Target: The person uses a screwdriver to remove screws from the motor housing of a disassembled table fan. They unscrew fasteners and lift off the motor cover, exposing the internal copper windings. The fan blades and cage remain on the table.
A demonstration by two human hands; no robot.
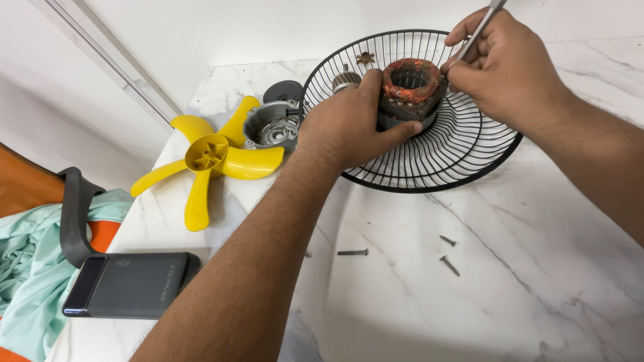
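Screws lie nearest the viewer on the white marble tabletop [537, 281]: three are loose, one long screw [352, 253] lying flat and two short screws [447, 240] [449, 265] just to its right, all well apart from the hands. One dark grey power bank [131, 284] rests at the table's left edge, overhanging a mint-green cloth [27, 268]. One yellow fan blade [211, 157] with five vanes lies flat farther back. Just beyond it sits one grey metal motor housing [272, 126], with one dark round cap [283, 90] behind it.

One black wire fan guard [429, 167] lies dished on the table, right of the housing. Inside it stands one motor stator [408, 92], a steel core with orange-red copper windings. One rotor shaft [346, 78] lies within the guard behind the left hand, partly hidden.

The left hand [349, 124] is clamped around the stator's side, its thumb lying across the front. The left forearm blocks part of the guard rim. The right hand [506, 70] pinches one thin metal tool [481, 28], fingers closed on it. The hand hides the tool's lower end; its tip contact cannot be determined.
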